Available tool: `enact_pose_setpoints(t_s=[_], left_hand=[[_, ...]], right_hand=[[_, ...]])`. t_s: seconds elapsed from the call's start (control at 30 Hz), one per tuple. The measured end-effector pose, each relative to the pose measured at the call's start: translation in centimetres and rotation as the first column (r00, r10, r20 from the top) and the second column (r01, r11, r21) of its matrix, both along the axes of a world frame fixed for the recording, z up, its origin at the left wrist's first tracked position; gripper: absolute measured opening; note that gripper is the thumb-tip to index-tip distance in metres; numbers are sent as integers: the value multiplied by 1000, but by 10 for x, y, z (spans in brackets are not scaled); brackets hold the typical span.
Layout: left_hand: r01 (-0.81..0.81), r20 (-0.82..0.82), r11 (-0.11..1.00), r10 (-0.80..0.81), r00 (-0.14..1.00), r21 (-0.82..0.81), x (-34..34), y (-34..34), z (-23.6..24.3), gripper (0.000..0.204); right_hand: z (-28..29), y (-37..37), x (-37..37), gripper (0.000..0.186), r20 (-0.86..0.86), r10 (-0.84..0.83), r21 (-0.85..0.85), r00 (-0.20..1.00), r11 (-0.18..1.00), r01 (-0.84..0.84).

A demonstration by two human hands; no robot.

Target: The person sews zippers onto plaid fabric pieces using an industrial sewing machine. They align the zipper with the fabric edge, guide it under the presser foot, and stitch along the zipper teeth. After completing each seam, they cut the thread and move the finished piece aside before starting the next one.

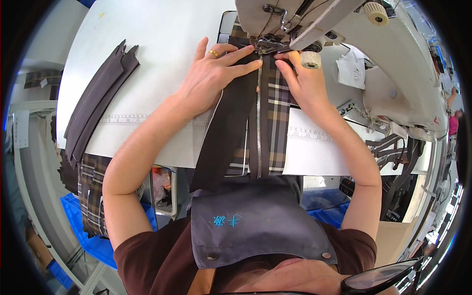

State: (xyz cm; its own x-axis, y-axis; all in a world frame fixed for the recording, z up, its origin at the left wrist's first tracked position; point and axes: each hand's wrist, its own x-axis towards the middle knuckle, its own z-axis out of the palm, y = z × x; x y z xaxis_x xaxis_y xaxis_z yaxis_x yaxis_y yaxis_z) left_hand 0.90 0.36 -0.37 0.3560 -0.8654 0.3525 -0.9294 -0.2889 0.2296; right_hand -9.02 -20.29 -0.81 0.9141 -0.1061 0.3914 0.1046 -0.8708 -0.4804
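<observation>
A metal-toothed zipper on dark tape runs lengthwise over checked fabric, its far end under the presser foot of a sewing machine. Beside the zipper a long dark fabric strip hangs past the table's near edge. My left hand, with a ring on one finger, lies spread on the strip, fingertips close to the foot and the zipper teeth. On the other side, my right hand pinches the checked fabric's edge between thumb and forefinger near the foot. The needle cannot be made out.
Folded dark fabric pieces lie at the left of the white table. More checked fabric hangs over a blue bin. White crumpled material sits beneath the machine arm. Dark zippers lie at the right edge.
</observation>
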Motion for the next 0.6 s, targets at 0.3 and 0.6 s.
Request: enact_pose_setpoints(t_s=[0.3,0.6], left_hand=[[1,-2,1000,-1,1000,-16,0,0,-2,49],[12,-10,1000,-12,1000,-18,0,1,-1,68]], right_hand=[[44,-7,-8,21,-486,-21,541,874,777,320],[28,-19,0,23,-356,175,735,918,659,159]])
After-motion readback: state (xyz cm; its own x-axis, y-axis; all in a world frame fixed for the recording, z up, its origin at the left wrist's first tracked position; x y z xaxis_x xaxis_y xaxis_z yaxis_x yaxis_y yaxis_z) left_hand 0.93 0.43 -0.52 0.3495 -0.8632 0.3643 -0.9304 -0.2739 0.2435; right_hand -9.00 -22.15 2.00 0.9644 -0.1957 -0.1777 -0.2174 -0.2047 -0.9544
